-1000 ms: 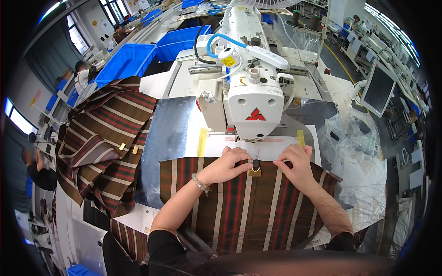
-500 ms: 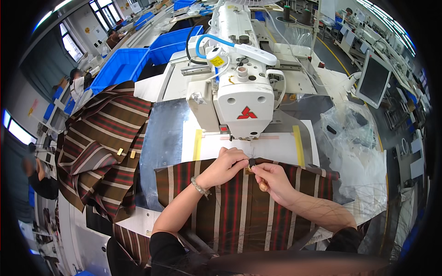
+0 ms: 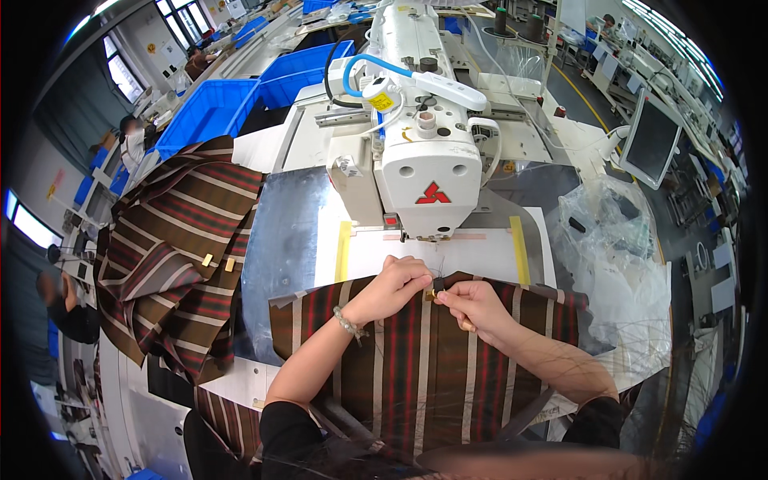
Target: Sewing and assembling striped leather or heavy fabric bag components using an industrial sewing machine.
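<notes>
A: Position of the workpiece?

B: 1 striped fabric panel (image 3: 424, 364), brown with red and cream stripes, lies flat on the white work surface (image 3: 472, 252) in front of the white sewing machine (image 3: 424, 168). Its upper edge sits just below the machine head, between 2 yellow tape strips (image 3: 344, 250).

A: Hands?

B: Both rest at the panel's upper edge, almost touching each other. The left hand (image 3: 390, 290) is curled, its fingers pressing the cloth beside a small dark loop with a brass buckle (image 3: 436, 288). The right hand (image 3: 472, 308) is closed narrowly, thumb and forefinger pinching that same loop. A beaded bracelet (image 3: 348, 322) sits on the left wrist.

A: Surroundings?

B: A pile of matching striped fabric (image 3: 176, 256) lies to the left, well apart from the panel, with 2 small brass fittings showing on it. Blue bins (image 3: 212, 112) stand behind it. Clear plastic bags (image 3: 616, 240) lie to the right, with a monitor (image 3: 650, 144) beyond.
</notes>
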### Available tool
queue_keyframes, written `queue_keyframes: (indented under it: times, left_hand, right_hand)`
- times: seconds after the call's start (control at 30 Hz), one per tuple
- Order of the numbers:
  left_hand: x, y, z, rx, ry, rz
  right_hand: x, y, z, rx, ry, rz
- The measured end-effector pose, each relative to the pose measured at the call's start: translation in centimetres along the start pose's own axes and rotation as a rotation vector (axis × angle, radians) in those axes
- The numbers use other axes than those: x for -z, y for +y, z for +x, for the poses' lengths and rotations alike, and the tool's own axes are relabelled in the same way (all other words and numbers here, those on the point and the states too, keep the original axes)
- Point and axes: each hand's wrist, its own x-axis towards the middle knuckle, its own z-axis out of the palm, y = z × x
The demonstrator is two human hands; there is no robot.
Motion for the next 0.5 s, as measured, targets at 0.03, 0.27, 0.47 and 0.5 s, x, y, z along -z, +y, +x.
queue_keyframes:
  times: [0.03, 0.27, 0.47, 0.5]
  left_hand:
    - [-0.1, 0.0, 0.0, 0.022, -0.003, -0.026]
    - [-0.5, -2.1, 0.8, 0.030, -0.007, -0.132]
    - [-0.9, -3.5, 1.0, 0.057, -0.007, -0.267]
    - [-1.1, -3.5, 1.0, 0.093, -0.003, -0.293]
  right_hand:
    - [0.0, 0.1, 0.1, 0.011, 0.015, -0.029]
    - [0.3, 1.1, 0.9, 0.068, 0.040, -0.127]
    - [0.6, 1.0, 1.4, 0.113, 0.049, -0.241]
    - [0.6, 1.0, 1.6, 0.115, 0.047, -0.241]
